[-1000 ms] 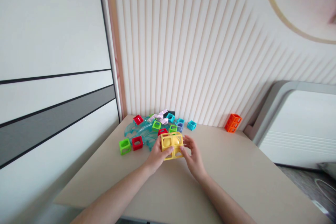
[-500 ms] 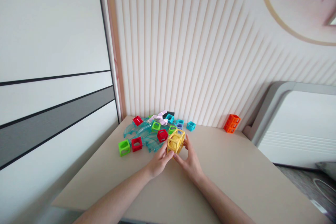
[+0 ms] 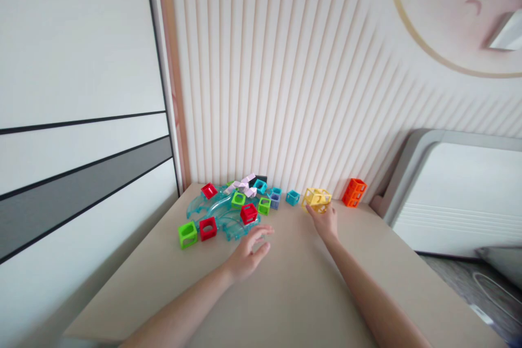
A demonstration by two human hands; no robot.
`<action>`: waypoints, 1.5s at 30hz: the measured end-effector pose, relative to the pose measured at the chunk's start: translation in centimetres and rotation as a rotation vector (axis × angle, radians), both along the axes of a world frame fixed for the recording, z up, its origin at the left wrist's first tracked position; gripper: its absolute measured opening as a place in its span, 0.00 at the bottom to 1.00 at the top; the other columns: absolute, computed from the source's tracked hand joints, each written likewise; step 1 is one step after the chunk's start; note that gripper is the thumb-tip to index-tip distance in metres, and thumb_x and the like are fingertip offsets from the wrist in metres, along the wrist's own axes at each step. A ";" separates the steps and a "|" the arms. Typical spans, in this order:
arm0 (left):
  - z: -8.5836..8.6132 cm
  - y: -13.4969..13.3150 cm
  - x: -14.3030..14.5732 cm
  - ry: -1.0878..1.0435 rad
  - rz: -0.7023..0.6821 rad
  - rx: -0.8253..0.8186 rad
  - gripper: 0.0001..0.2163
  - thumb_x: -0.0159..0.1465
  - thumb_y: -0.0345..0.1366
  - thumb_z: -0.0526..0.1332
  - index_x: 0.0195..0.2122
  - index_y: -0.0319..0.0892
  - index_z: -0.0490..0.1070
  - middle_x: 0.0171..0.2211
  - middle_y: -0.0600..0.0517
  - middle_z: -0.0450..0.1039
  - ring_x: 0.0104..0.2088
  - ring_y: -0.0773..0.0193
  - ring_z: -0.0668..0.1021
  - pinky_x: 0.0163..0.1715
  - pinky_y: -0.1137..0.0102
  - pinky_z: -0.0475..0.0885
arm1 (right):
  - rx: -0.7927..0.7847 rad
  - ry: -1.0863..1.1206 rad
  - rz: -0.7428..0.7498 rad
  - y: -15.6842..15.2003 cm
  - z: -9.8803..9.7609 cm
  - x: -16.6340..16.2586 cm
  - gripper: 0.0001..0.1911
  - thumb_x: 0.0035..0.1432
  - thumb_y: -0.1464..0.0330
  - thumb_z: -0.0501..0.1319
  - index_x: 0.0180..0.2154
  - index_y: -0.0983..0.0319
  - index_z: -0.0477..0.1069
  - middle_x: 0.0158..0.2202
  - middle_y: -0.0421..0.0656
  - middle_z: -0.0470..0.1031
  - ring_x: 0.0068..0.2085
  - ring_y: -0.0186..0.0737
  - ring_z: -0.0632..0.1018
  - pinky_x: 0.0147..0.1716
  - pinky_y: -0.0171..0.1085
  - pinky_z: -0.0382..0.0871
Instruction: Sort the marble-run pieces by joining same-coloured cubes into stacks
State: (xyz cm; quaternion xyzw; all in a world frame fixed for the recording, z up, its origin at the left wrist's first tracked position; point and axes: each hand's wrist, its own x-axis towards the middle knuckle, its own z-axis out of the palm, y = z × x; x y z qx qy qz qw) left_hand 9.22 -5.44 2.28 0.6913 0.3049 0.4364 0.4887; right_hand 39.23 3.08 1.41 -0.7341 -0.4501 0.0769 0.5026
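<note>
Yellow open-frame toy blocks, joined together, are gripped between the thumb and fingers of my right hand near the wall. To their right stands a stack of orange cube blocks, apart from them. A single teal cube block lies just left of the yellow ones. My left hand holds nothing, its fingers apart over the table. Closest to it are a red cube block and a clear teal curved track piece.
On the left side of the table lie a green cube block, another red cube block and pale pink pieces. The ribbed wall bounds the back. A white bed headboard stands right of the table.
My right hand has carried the yellow blocks rightward and back towards the wall, beside the orange stack. My left hand has let go of them and opened. The view has shifted slightly.
</note>
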 end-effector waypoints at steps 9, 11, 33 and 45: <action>0.7 -0.9 0.1 0.237 -0.043 0.109 0.11 0.67 0.41 0.58 0.45 0.45 0.77 0.51 0.45 0.74 0.56 0.54 0.73 0.60 0.61 0.64 | -0.028 0.019 -0.163 4.8 -1.3 5.2 0.47 0.39 0.51 0.68 0.57 0.65 0.56 0.58 0.61 0.64 0.61 0.65 0.64 0.57 0.53 0.63; 0.8 -0.9 0.1 0.241 -0.049 0.103 0.11 0.67 0.41 0.58 0.44 0.45 0.77 0.51 0.45 0.75 0.55 0.54 0.74 0.59 0.62 0.64 | -0.033 0.017 -0.178 5.7 -1.7 5.5 0.50 0.39 0.51 0.68 0.59 0.67 0.54 0.60 0.64 0.62 0.63 0.66 0.62 0.58 0.53 0.62; 1.1 -1.3 0.6 0.242 -0.118 0.157 0.09 0.67 0.38 0.58 0.41 0.43 0.77 0.43 0.46 0.78 0.47 0.57 0.78 0.52 0.65 0.69 | -0.073 -0.184 -0.202 5.8 -3.1 5.5 0.49 0.51 0.58 0.61 0.66 0.75 0.43 0.65 0.66 0.53 0.67 0.65 0.56 0.64 0.52 0.51; 1.3 -1.3 0.3 0.254 -0.112 0.183 0.09 0.66 0.36 0.57 0.40 0.42 0.77 0.41 0.46 0.79 0.45 0.58 0.79 0.50 0.67 0.70 | -0.216 -0.351 -0.085 5.1 -2.4 4.0 0.43 0.59 0.59 0.52 0.70 0.70 0.40 0.70 0.62 0.46 0.67 0.64 0.59 0.61 0.54 0.57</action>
